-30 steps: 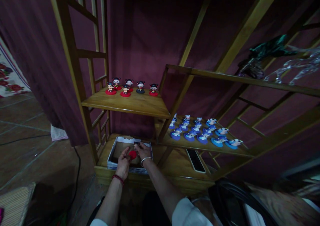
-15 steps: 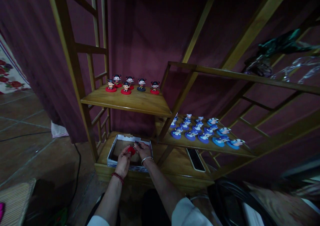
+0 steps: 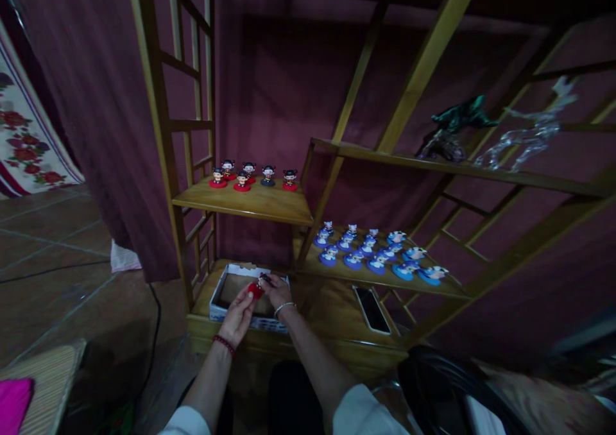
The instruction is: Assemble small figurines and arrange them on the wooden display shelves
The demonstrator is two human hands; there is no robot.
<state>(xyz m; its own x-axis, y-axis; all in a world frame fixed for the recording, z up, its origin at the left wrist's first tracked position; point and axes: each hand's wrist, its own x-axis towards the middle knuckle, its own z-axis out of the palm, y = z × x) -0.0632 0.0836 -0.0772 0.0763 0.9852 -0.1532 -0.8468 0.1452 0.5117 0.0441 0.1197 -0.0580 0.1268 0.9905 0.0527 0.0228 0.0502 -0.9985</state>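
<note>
Between my two hands is a small figurine (image 3: 255, 290) with a red round base and a dark-haired head. My left hand (image 3: 239, 312) pinches the red base, and my right hand (image 3: 276, 290) grips the head end. Both hands are above an open cardboard box (image 3: 220, 288) on the lowest shelf. On the shelf above, several similar figurines (image 3: 242, 179) stand on red bases, one on a dark base. A beaded red bracelet circles my left wrist; a pale one is on my right.
Several purple- and blue-based figurines (image 3: 353, 259) stand on the middle shelf (image 3: 312, 265) to the right. Below them lies a dark flat panel with a white frame (image 3: 371, 310). Glassy animal statues (image 3: 527, 136) occupy the upper right shelf. A black cable (image 3: 158, 332) runs over the tiled floor.
The view has shifted, so the right-hand statues show more fully. Both hands still hold the figurine over the box, its red base turned slightly.
</note>
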